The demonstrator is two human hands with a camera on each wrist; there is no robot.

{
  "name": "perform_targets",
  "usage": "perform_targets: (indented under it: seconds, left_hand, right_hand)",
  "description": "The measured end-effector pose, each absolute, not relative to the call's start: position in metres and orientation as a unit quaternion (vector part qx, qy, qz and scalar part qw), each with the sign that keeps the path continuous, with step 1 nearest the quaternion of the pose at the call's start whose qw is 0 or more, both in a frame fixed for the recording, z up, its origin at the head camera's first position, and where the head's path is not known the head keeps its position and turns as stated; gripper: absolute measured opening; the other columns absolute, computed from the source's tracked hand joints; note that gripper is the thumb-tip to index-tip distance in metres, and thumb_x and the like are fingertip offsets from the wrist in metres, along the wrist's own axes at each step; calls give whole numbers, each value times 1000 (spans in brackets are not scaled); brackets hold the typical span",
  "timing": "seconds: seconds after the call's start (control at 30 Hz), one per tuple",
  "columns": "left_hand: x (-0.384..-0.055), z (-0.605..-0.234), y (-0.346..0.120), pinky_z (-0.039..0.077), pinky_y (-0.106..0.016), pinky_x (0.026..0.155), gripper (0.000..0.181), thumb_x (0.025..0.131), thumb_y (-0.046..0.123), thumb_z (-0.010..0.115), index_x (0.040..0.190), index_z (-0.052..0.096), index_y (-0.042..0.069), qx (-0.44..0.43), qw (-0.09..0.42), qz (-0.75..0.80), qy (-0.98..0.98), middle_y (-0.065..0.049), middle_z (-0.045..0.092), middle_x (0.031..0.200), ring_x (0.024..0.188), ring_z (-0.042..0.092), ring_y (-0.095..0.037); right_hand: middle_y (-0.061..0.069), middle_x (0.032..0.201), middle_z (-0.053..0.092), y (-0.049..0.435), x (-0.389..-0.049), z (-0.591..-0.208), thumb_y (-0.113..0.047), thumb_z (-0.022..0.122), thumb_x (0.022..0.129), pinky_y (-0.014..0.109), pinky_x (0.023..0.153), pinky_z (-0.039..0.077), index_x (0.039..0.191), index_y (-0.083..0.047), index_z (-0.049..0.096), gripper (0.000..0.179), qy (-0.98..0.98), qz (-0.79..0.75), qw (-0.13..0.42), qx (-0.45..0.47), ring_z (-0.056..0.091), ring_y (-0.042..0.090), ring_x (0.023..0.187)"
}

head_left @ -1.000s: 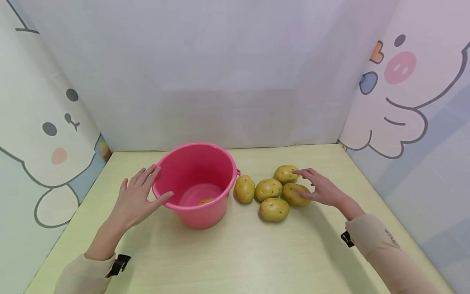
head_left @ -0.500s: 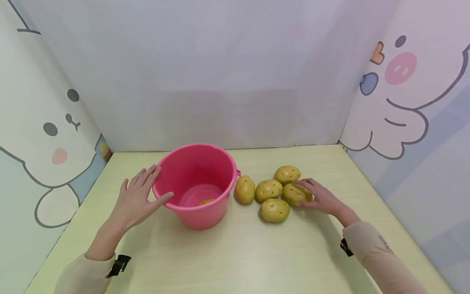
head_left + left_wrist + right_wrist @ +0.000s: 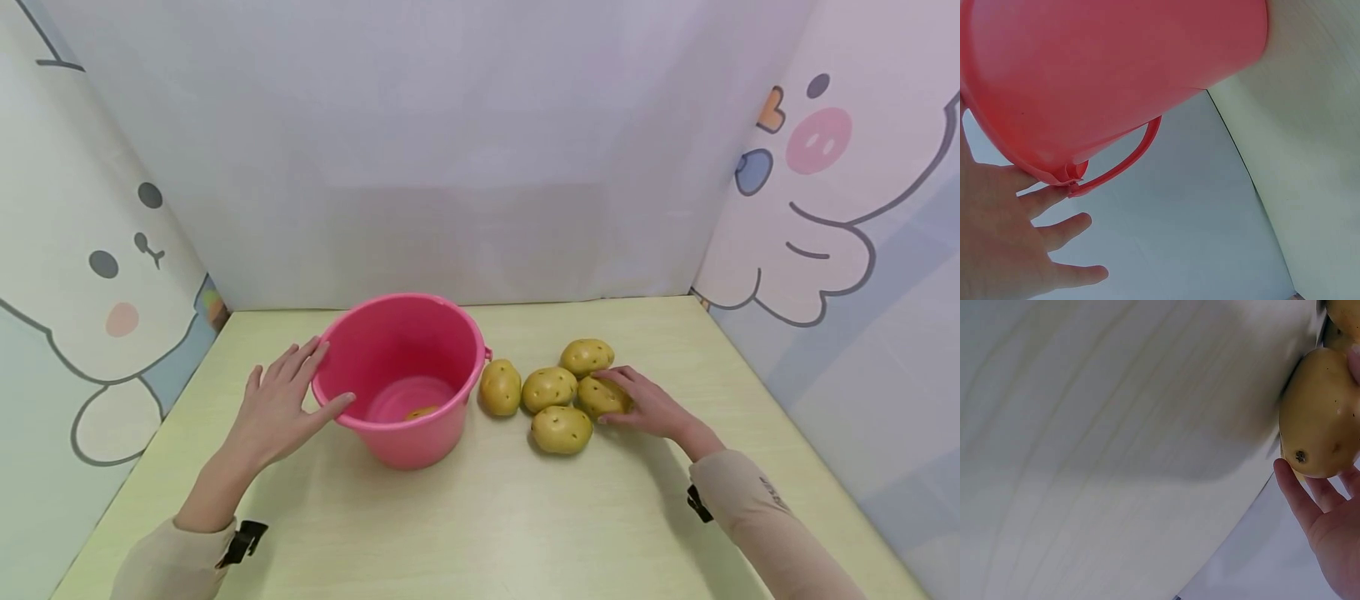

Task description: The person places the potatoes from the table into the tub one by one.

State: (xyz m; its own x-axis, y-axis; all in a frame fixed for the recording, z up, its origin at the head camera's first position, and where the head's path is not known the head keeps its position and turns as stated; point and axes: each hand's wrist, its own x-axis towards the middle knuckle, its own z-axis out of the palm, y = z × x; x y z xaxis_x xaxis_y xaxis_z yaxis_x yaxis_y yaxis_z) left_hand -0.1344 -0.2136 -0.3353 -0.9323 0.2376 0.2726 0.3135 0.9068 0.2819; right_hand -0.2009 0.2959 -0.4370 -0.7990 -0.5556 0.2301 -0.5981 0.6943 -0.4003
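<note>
A pink bucket stands tilted slightly toward me on the left half of the table, with part of a potato showing at its bottom. My left hand rests on the bucket's left rim, fingers spread and straight, thumb across the near edge. In the left wrist view the fingertips lie by the handle. To the right, my right hand has its thumb and fingers on opposite sides of the rightmost potato, holding it at the table. The right wrist view shows that potato against the fingers, partly cut off.
Several more potatoes lie close around the held one: one behind it, one to its left, one in front. Another potato is right beside the bucket. White walls with cartoon animals enclose the pale wooden table.
My right hand has come down and toward me from above the rear potatoes, and its thumb and fingers have closed in around the rightmost potato. The left hand and bucket stay in place.
</note>
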Motion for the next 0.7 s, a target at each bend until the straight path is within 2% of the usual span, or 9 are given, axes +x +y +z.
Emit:
perform_targets:
  seconds: [0.7]
  left_hand:
    - [-135,-335,-213,12,-67,89,82,78,54,54,138,27,4,-142,114,-163,-970,-18,26,137,122,20,-41]
  right_hand:
    - [10,110,47,293,-201,-436,-35,72,71,47,79,42,126,-13,45,65,-929,202,50,307,49,26,96]
